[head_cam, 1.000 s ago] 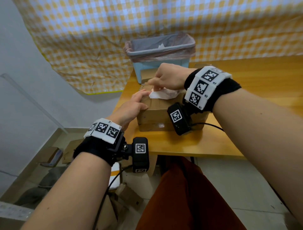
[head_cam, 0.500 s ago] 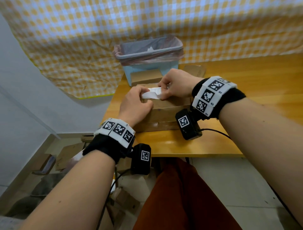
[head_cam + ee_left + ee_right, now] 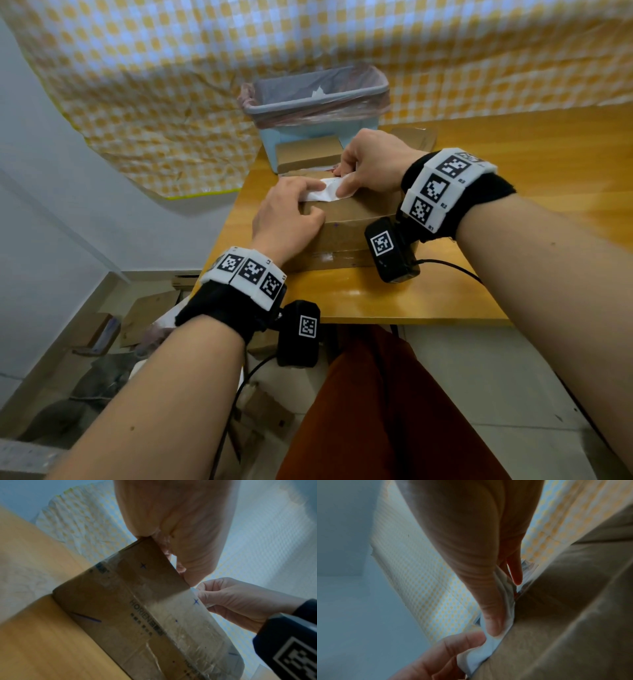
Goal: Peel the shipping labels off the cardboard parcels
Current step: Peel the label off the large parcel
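Item: shipping label [image 3: 328, 192], part-peeled, pinched in your right hand [image 3: 371, 164].

Your left hand [image 3: 286, 214] lies curled on the cardboard parcel [image 3: 346, 222], its fingers at the label's loose end. Parcel sits near the wooden table [image 3: 513, 164] edge, lined bin [image 3: 315, 99] behind. Step: mid-peel. Next, likely: brace the parcel, pull the label low and steady to avoid tearing.
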